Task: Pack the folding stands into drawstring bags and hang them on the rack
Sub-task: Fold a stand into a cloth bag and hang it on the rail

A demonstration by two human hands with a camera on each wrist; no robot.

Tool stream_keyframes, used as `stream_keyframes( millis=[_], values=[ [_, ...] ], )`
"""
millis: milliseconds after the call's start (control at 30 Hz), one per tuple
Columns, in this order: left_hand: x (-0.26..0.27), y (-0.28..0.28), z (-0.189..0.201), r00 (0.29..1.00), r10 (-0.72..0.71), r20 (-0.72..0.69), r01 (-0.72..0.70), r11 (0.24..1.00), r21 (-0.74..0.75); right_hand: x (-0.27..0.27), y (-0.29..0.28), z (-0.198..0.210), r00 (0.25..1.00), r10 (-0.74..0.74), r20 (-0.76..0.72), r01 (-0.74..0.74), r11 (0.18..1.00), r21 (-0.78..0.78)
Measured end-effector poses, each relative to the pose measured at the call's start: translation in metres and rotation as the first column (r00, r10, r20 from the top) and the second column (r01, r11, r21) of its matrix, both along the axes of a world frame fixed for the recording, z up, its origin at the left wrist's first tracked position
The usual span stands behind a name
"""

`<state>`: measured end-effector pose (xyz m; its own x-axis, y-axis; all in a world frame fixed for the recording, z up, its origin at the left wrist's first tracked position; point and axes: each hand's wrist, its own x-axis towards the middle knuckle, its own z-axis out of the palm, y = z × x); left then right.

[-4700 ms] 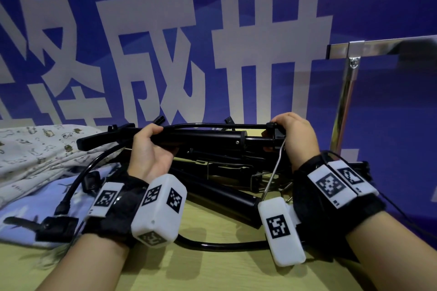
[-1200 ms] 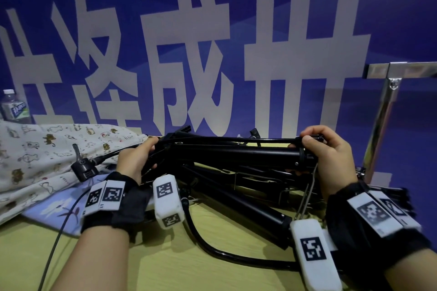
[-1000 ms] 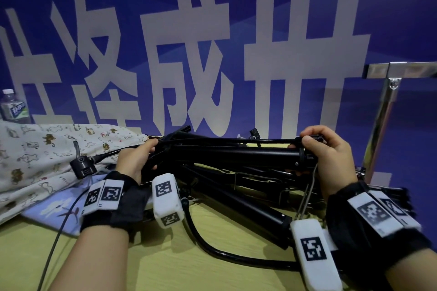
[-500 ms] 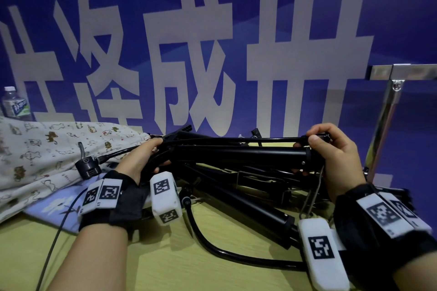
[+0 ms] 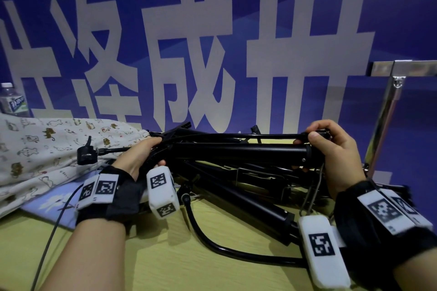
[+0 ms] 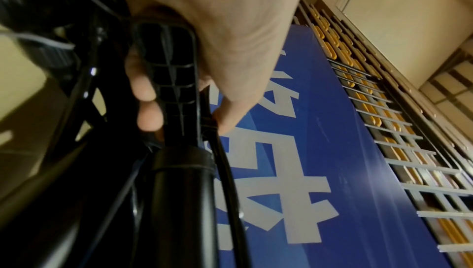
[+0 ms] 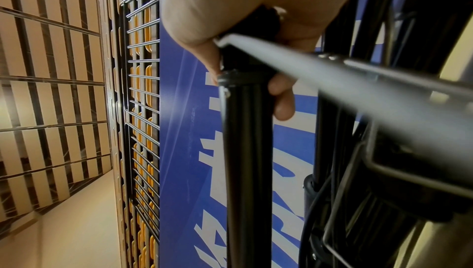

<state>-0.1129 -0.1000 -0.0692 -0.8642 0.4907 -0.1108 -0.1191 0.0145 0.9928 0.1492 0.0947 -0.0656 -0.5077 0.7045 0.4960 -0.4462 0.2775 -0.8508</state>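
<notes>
Nearest the wearer, bare yellow table (image 5: pixel 165 262), with a curved black tube of a lower stand lying on it.

Just beyond, the folding stand (image 5: pixel 236 151) is held level above a heap of more black stands (image 5: pixel 248 196). The left hand (image 5: pixel 139 156) is wrapped round its ribbed plastic end piece (image 6: pixel 169 74); the right hand (image 5: pixel 335 149) is clenched round the opposite end, at the collar (image 7: pixel 230 78) of the thick tube, with a thin rod under the fingers too.

Likely handling: rigid metal, moderately heavy, smooth tubes that could slip; jointed legs and rods may swing loose. An end-to-end grip looks sound, pinning the loose rods against the main tube.

Left of the stand lie the printed drawstring bags (image 5: pixel 42 149), a pale blue cloth (image 5: pixel 54 203) below them, a black clamp (image 5: pixel 86 155) on top. These and the tangled heap could snag the legs.

Right of the stand, the steel rack (image 5: pixel 387 111). Far left, a water bottle (image 5: pixel 13 101). Behind everything, a blue banner (image 5: pixel 189 30).
</notes>
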Motion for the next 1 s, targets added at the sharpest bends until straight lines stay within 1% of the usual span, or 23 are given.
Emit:
stream_keyframes(
  millis=[67,200,333,467,567,667,733,800,933,1000],
  values=[
    [0.002,0.002,-0.002,0.998,0.021,-0.051,-0.023,0.999,-0.037,0.000,0.001,0.000,1.000,-0.016,0.002,0.016,1.000,-0.006],
    [0.004,0.004,-0.004,0.994,0.018,-0.104,-0.021,0.999,-0.031,-0.002,0.001,0.000,0.998,-0.061,0.029,0.062,0.997,-0.052],
    [0.002,0.003,-0.004,0.994,0.023,-0.111,-0.024,1.000,-0.008,-0.005,0.000,0.005,0.979,-0.175,0.105,0.184,0.979,-0.087],
    [0.003,0.003,-0.007,0.989,0.062,-0.135,-0.063,0.998,-0.005,-0.006,0.008,0.012,0.939,-0.234,0.253,0.265,0.960,-0.095],
    [0.001,0.006,-0.012,0.986,0.083,-0.147,-0.085,0.996,-0.010,-0.003,0.019,0.026,0.914,-0.255,0.317,0.283,0.958,-0.045],
    [0.001,0.010,-0.017,0.974,0.136,-0.180,-0.139,0.990,-0.006,0.000,0.025,0.053,0.890,-0.208,0.406,0.230,0.973,-0.006],
    [0.005,0.012,-0.020,0.954,0.163,-0.250,-0.179,0.983,-0.041,0.000,0.028,0.075,0.853,-0.164,0.495,0.183,0.983,0.010],
    [0.008,0.014,-0.022,0.937,0.168,-0.305,-0.196,0.978,-0.066,-0.004,0.035,0.097,0.806,-0.156,0.571,0.164,0.986,0.038],
    [0.008,0.017,-0.025,0.928,0.170,-0.333,-0.212,0.973,-0.094,-0.028,0.059,0.130,0.711,-0.185,0.679,0.176,0.981,0.083],
    [0.008,0.018,-0.026,0.921,0.172,-0.349,-0.221,0.970,-0.105,-0.045,0.071,0.142,0.646,-0.220,0.731,0.176,0.975,0.138]
  ],
)
